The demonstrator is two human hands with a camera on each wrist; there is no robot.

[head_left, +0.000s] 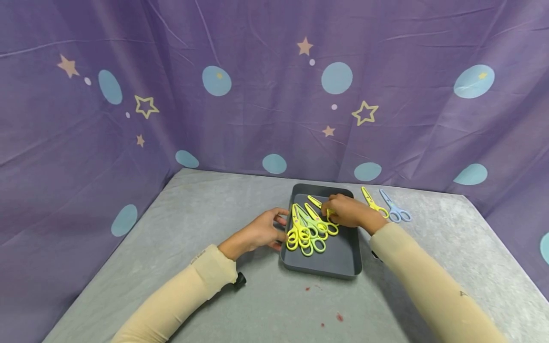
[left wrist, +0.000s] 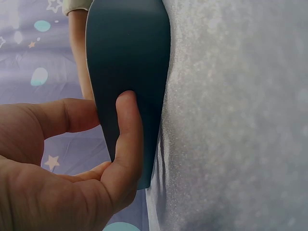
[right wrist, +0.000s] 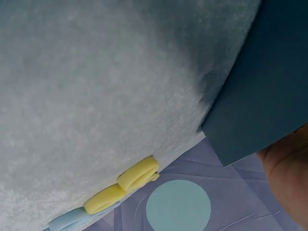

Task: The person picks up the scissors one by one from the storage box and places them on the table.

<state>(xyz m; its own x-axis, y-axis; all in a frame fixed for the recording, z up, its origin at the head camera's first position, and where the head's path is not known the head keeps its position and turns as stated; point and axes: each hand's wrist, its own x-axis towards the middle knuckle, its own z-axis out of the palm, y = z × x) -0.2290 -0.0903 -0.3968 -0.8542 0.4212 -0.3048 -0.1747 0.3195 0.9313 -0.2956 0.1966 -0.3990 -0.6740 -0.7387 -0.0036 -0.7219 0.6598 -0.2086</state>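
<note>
A dark grey tray (head_left: 339,259) holds several yellow and green scissors, among them the yellow scissors (head_left: 296,216) and the green scissors (head_left: 318,245), which overlap on its left side. My left hand (head_left: 262,229) grips the tray's left wall; in the left wrist view one finger presses flat on the outer side of the tray (left wrist: 130,43). Inside the tray, toward its back right, my right hand (head_left: 345,209) holds another pair of yellow scissors (head_left: 314,201), blades pointing back left. The right wrist view shows only part of the right hand (right wrist: 291,175) beyond the tray wall.
Right of the tray, a pair of yellow scissors (head_left: 372,202) and a pair of blue scissors (head_left: 392,206) lie on the grey table (head_left: 214,209). A purple curtain (head_left: 257,133) hangs behind and on the left. Small red marks (head_left: 340,317) show near the front.
</note>
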